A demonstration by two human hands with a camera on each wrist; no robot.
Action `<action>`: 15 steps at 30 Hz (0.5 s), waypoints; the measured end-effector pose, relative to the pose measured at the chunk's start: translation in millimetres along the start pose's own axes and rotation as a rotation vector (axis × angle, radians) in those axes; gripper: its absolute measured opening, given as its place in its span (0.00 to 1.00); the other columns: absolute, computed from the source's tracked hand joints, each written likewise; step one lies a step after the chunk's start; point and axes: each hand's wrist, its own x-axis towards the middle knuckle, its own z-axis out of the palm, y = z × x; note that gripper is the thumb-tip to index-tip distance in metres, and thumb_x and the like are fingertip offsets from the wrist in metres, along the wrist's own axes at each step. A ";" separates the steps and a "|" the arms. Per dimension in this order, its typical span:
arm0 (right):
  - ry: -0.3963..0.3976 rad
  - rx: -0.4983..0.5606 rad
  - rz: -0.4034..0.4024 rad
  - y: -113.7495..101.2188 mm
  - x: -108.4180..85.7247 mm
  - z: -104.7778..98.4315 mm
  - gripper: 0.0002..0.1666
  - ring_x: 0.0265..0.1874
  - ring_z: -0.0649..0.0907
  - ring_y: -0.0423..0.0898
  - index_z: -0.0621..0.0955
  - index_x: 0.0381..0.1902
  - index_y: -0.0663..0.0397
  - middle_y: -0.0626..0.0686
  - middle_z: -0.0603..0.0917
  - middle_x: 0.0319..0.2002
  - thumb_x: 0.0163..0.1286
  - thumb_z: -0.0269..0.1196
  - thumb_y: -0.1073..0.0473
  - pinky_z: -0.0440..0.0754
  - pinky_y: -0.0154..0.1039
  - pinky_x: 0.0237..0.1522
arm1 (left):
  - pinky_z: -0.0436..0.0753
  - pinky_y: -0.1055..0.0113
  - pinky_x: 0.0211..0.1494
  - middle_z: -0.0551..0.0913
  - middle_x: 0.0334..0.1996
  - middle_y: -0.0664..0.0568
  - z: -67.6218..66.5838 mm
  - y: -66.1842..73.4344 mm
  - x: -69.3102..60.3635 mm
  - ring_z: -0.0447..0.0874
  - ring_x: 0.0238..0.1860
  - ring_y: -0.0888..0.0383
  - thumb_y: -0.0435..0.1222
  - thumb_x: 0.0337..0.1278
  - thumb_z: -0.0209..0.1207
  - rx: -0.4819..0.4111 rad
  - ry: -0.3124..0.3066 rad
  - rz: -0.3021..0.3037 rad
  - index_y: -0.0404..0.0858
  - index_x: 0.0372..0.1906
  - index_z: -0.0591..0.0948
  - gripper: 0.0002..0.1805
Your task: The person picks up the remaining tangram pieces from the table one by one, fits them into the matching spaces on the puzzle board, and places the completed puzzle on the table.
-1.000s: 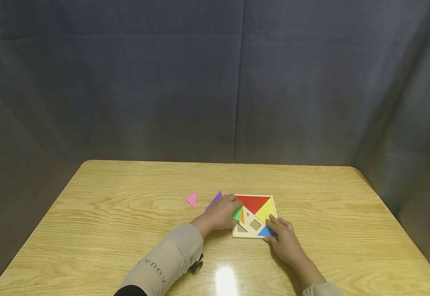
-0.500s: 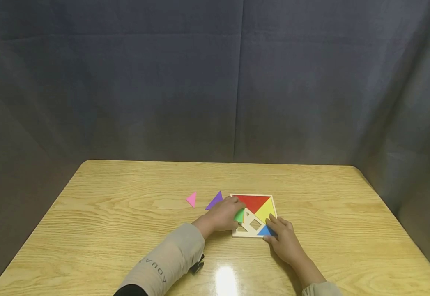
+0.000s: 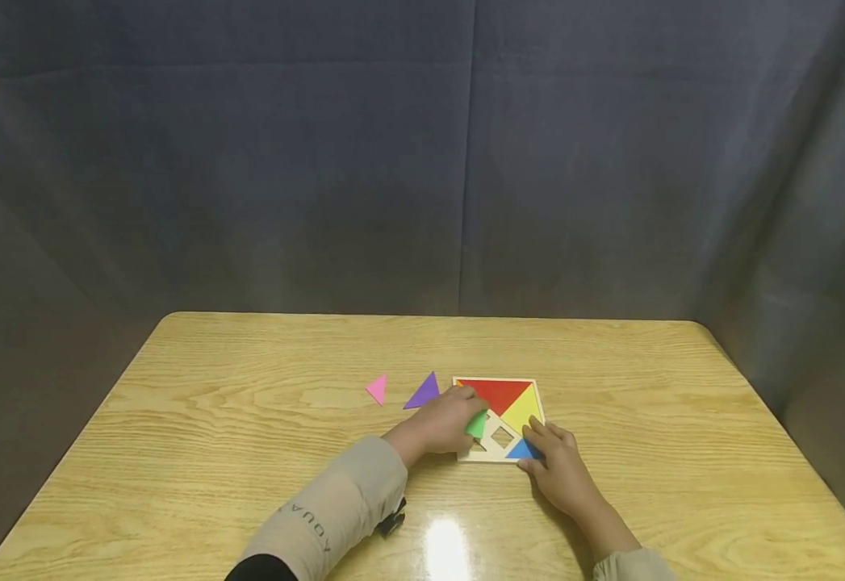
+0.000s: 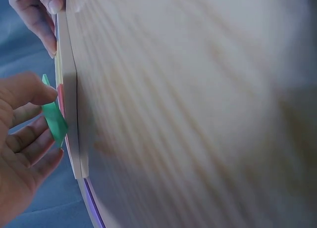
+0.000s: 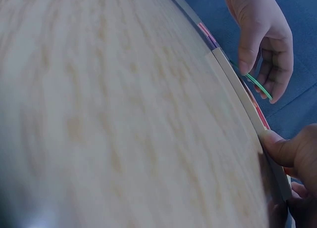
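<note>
My left hand pinches a green tangram piece between thumb and fingers, over the left part of a wooden tangram board. In the left wrist view the green piece stands tilted against the board's face. My right hand grips the board at its near right corner, thumb at the front edge, fingers on top. Red, yellow and blue pieces lie in the board. Cut-out holes show in its bare wood. An orange sliver peeks out at the far left corner; the left hand hides the rest.
Left of the board, a purple triangle and a pink triangle lie on the wooden table. A dark curtain hangs behind the table. Light glares off the tabletop near the front.
My left hand has shifted slightly right with the green piece, covering more of the orange area and showing more of the purple triangle. The right hand keeps its place on the board.
</note>
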 end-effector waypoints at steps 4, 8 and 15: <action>0.002 -0.002 -0.013 0.0 0.1 -0.4 0.28 0.57 0.57 0.62 0.69 0.52 0.71 0.63 0.63 0.58 0.54 0.61 0.64 0.56 0.56 0.54 | 0.66 0.75 0.31 0.68 0.35 0.57 0.5 1.8 1.8 0.65 0.36 0.63 0.32 0.30 0.61 -0.003 -0.007 0.011 0.41 0.47 0.75 0.27; 0.001 -0.008 -0.019 -0.1 0.1 -0.4 0.28 0.57 0.57 0.62 0.69 0.52 0.71 0.63 0.63 0.58 0.54 0.61 0.64 0.57 0.56 0.54 | 0.66 0.75 0.33 0.68 0.36 0.57 1.5 3.2 3.0 0.65 0.36 0.63 0.32 0.31 0.61 -0.015 -0.017 0.010 0.40 0.47 0.75 0.26; -0.009 0.000 -0.009 -0.9 -0.2 -1.0 0.28 0.58 0.56 0.62 0.69 0.52 0.70 0.63 0.62 0.58 0.54 0.61 0.63 0.57 0.56 0.54 | 0.67 0.75 0.33 0.70 0.38 0.56 3.3 6.1 4.9 0.66 0.34 0.64 0.33 0.35 0.62 -0.038 -0.036 0.007 0.41 0.48 0.75 0.25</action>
